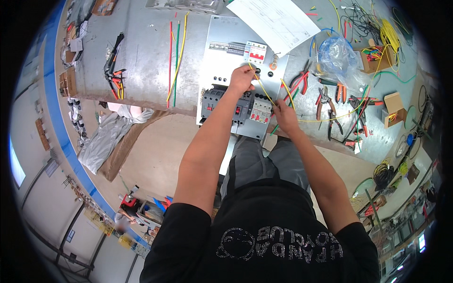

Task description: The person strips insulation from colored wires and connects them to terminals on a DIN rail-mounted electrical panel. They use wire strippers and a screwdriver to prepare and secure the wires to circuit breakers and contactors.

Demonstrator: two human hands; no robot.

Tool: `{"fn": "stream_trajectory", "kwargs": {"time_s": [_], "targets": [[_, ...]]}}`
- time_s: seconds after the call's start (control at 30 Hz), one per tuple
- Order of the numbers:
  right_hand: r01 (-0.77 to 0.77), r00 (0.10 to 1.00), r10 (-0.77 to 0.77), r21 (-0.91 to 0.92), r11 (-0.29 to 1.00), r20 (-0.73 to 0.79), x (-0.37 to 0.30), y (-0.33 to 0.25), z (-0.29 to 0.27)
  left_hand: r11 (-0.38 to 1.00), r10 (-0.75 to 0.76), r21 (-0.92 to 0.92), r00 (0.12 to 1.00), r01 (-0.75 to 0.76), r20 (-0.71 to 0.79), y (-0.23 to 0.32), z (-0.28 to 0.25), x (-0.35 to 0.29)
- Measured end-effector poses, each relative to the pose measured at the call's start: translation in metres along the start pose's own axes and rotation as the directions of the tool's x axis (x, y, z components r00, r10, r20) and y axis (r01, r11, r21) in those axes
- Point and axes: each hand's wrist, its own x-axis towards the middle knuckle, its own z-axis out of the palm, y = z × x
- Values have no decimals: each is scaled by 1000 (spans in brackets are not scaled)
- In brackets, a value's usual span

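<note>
Both the left hand (242, 79) and right hand (286, 118) pinch narrowly on a yellow wire (265, 89) above the pale plate (222, 63), which juts past the front edge of the table (144, 61), with red-handled pliers (305, 85) near the right hand and tabletop stretching left.

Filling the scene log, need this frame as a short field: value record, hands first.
left hand: pinching a yellow wire over the plate
right hand: gripping the same wire, near the plate's right edge
plate: pale grey, carrying a white breaker with red switches and dark grey switchgear
bench left: loose red wire, green wire
bench right: clear plastic bag, red-handled pliers
top: white paper sheet
</note>
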Motion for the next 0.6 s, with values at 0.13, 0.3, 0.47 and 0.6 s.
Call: {"fn": "stream_trajectory", "kwargs": {"time_s": [0.13,0.3,0.47,0.6], "targets": [[-10,1000,10,30,999,-5,1,-12,1,1000,3,15,1000,-3,-19,0,0,1],[73,991,-80,-66,995,-109,3,-23,-1,1000,15,3,1000,-15,-16,1,1,-1],[133,979,-173,-302,944,-111,3,-36,5,1000,14,-1,1000,-14,-11,1,-1,-2],[172,977,-202,-302,938,-72,2,-45,6,1000,8,7,1000,-8,-8,2,-1,-4]]}}
